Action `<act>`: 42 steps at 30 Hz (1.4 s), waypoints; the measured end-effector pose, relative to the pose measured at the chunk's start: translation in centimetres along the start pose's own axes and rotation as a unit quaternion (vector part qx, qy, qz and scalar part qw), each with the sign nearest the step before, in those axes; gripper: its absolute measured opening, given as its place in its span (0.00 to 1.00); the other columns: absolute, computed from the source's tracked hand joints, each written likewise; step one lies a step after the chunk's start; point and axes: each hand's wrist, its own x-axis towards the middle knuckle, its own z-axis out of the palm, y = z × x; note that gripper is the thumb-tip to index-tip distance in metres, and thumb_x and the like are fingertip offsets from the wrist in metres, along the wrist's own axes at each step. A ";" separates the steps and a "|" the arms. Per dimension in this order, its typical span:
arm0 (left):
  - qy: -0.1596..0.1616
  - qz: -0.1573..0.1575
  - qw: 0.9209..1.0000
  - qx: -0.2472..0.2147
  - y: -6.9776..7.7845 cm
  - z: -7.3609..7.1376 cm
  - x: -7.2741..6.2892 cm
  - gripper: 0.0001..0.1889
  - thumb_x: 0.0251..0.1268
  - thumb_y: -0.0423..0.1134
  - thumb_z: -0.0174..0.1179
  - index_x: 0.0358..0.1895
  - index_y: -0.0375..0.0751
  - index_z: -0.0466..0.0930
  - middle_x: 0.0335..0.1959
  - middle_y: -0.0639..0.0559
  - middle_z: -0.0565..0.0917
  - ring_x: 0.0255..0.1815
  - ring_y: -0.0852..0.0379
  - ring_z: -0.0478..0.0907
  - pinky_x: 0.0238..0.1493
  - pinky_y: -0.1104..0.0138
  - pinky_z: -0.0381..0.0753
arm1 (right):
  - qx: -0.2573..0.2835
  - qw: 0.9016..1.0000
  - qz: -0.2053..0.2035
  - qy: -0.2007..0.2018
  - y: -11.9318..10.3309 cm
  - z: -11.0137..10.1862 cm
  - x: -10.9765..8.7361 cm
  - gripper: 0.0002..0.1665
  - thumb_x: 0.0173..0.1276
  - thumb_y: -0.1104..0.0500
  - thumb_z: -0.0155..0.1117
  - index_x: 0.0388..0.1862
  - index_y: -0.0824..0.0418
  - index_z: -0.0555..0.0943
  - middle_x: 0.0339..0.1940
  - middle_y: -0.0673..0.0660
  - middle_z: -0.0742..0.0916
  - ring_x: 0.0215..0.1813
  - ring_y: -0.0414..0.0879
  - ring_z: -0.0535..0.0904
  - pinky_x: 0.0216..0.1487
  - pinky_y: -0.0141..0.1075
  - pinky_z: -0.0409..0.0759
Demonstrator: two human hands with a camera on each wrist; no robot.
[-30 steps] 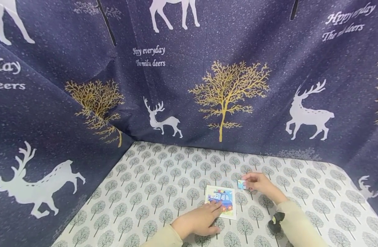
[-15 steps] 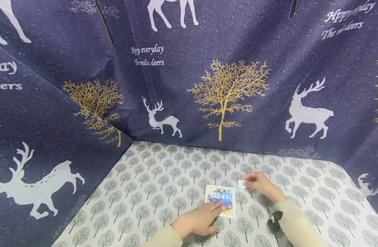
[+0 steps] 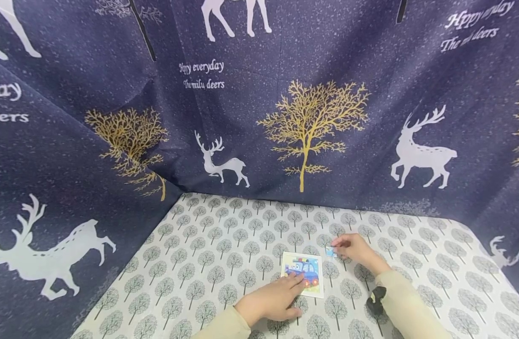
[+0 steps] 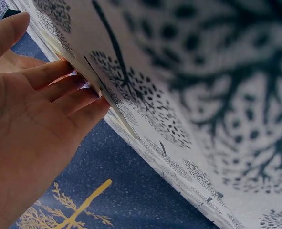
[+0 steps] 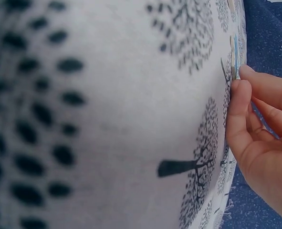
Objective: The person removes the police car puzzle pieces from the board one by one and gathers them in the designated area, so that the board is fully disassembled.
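A white-framed jigsaw puzzle (image 3: 313, 265) with a blue cartoon car lies on the patterned cloth. My left hand (image 3: 273, 298) rests its outstretched fingers on the picture and covers its lower left part. In the left wrist view, the fingertips (image 4: 102, 104) touch the puzzle's face, and the board (image 4: 126, 125) appears edge-on. To the right of the frame, my right hand (image 3: 356, 251) pinches a small light-blue puzzle piece (image 3: 329, 252) between thumb and fingers. The right wrist view shows that piece (image 5: 235, 52) as a thin edge at the tips, close to the cloth.
A white cloth (image 3: 208, 249) printed with grey trees covers the table. Behind and to the left hangs a dark blue curtain (image 3: 251, 117) with white deer and golden trees. A dark patch (image 3: 376, 301) shows on the right sleeve.
The piece in my right hand has changed its tilt: it flashed pale half a second ago and shows light blue again now. My left hand stays on the puzzle.
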 end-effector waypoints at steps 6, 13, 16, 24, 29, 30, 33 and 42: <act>0.003 0.003 1.000 -0.003 0.1 -0.1 -0.2 0.37 0.69 0.58 0.52 0.74 0.43 0.58 0.76 0.50 0.57 0.75 0.52 0.53 0.72 0.63 0.59 | 0.005 1.000 0.004 -0.005 0.1 -0.1 0.1 0.08 0.61 0.67 0.67 0.40 0.66 0.84 0.30 0.54 0.85 0.28 0.45 0.80 0.30 0.35 0.81; 0.006 0.007 1.000 0.008 0.0 -0.1 -0.1 0.36 0.69 0.58 0.52 0.74 0.42 0.58 0.76 0.50 0.57 0.75 0.52 0.54 0.72 0.63 0.59 | 0.033 0.999 -0.019 -0.002 -0.5 -0.1 0.2 0.11 0.60 0.67 0.67 0.42 0.69 0.83 0.35 0.59 0.86 0.30 0.46 0.81 0.30 0.34 0.82; 0.003 0.003 1.000 0.006 0.0 0.0 0.0 0.37 0.69 0.58 0.52 0.74 0.43 0.57 0.76 0.50 0.57 0.75 0.52 0.53 0.72 0.63 0.59 | 0.033 0.999 -0.034 -0.009 -0.9 -0.1 0.3 0.14 0.61 0.65 0.67 0.44 0.71 0.82 0.37 0.61 0.86 0.32 0.46 0.82 0.31 0.34 0.83; 0.007 -0.004 1.000 0.011 0.1 0.1 0.2 0.37 0.68 0.59 0.52 0.75 0.44 0.56 0.76 0.51 0.57 0.75 0.51 0.54 0.71 0.63 0.60 | -0.009 0.999 -0.048 -0.020 -2.1 0.7 0.5 0.14 0.63 0.58 0.68 0.46 0.62 0.85 0.41 0.57 0.86 0.41 0.48 0.82 0.39 0.39 0.81; 0.005 -0.005 1.000 0.005 0.1 0.1 0.0 0.37 0.68 0.59 0.53 0.75 0.45 0.56 0.76 0.52 0.57 0.75 0.51 0.54 0.71 0.62 0.60 | 0.011 0.994 -0.091 -0.055 -2.4 1.3 0.8 0.15 0.63 0.60 0.67 0.47 0.65 0.84 0.42 0.59 0.85 0.42 0.49 0.82 0.43 0.40 0.82; 0.005 -0.004 1.000 0.005 0.1 0.1 0.0 0.37 0.68 0.59 0.53 0.75 0.44 0.56 0.76 0.51 0.57 0.75 0.51 0.54 0.71 0.62 0.61 | 0.013 0.993 -0.100 -0.062 -2.5 1.5 0.8 0.15 0.64 0.60 0.66 0.47 0.66 0.83 0.42 0.58 0.85 0.42 0.49 0.82 0.43 0.39 0.82; 0.004 -0.001 1.000 0.009 0.1 0.1 0.1 0.37 0.68 0.59 0.52 0.75 0.44 0.57 0.76 0.51 0.57 0.75 0.51 0.54 0.71 0.62 0.61 | 0.016 0.990 -0.115 -0.077 -3.0 2.0 0.8 0.15 0.64 0.60 0.66 0.48 0.66 0.83 0.41 0.57 0.85 0.41 0.48 0.82 0.43 0.36 0.81; 0.003 0.010 1.000 0.022 0.1 -0.1 -0.1 0.36 0.70 0.57 0.51 0.74 0.42 0.58 0.75 0.49 0.57 0.75 0.52 0.53 0.72 0.62 0.59 | 0.022 0.980 -0.162 -0.117 -4.1 3.9 1.2 0.16 0.63 0.63 0.66 0.48 0.70 0.82 0.41 0.61 0.87 0.39 0.45 0.83 0.42 0.31 0.82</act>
